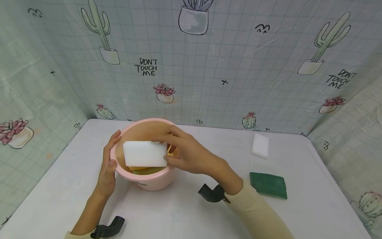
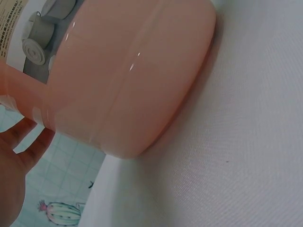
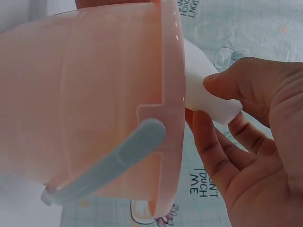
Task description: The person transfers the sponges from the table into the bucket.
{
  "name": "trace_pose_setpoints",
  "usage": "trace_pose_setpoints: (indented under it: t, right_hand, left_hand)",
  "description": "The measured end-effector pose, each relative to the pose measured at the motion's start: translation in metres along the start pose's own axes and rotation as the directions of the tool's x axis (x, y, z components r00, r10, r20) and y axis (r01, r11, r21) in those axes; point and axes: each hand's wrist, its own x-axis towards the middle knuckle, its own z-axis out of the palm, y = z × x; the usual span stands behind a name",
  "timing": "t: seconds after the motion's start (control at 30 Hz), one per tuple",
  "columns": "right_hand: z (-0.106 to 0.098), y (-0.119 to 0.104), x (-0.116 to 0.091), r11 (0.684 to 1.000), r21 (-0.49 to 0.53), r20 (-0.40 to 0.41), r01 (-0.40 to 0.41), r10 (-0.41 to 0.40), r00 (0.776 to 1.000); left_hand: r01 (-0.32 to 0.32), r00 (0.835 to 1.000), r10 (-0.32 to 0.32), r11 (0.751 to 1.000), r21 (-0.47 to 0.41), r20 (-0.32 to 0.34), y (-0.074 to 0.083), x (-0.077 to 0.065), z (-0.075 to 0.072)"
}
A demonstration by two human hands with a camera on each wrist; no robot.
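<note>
A pink bucket (image 1: 158, 181) stands upright on the white table. My left hand (image 1: 106, 171) holds it by the left side of the rim, with the thumb at the front edge. With thumb and fingers, my right hand (image 1: 194, 154) pinches the right end of a white sponge block (image 1: 144, 153) at the bucket's mouth. Below this block, yellow and green pieces (image 1: 149, 171) show inside; the rest of the contents is hidden. In the right wrist view, a grey-blue handle (image 3: 113, 158) hangs down the bucket's side.
Another white sponge block (image 1: 260, 146) lies at the table's back right. Nearer, a dark green scouring pad (image 1: 268, 185) lies flat to the right of my right forearm. A cactus-print cloth (image 1: 197, 66) walls the table's back and sides.
</note>
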Motion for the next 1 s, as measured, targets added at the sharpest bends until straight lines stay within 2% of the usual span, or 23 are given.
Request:
trace_pose_setpoints:
  t: [0.27, 0.47, 0.67, 1.0]
  right_hand:
    - [0.0055, 0.0001, 0.0015, 0.997, -0.072, 0.007, -0.037, 0.038, 0.999]
    - [0.0083, 0.0025, 0.0015, 0.999, -0.013, 0.028, -0.047, 0.047, 0.998]
    - [0.0081, 0.004, 0.0007, 0.997, 0.015, 0.079, -0.081, 0.079, 0.994]
    - [0.0081, 0.0044, 0.0008, 0.99, -0.036, 0.176, -0.134, 0.139, 0.975]
  left_hand:
    - [-0.008, 1.0, 0.008, 1.0, 0.023, 0.01, 0.0003, 0.0003, -0.0004]
    - [-0.031, 0.999, 0.031, 0.999, -0.023, 0.012, 0.0005, 0.0021, -0.0005]
    - [-0.024, 1.0, 0.024, 1.0, 0.005, 0.007, 0.0003, 0.0015, 0.0]
    - [-0.048, 0.999, 0.048, 0.999, -0.008, 0.011, -0.0013, 0.0021, -0.0005]
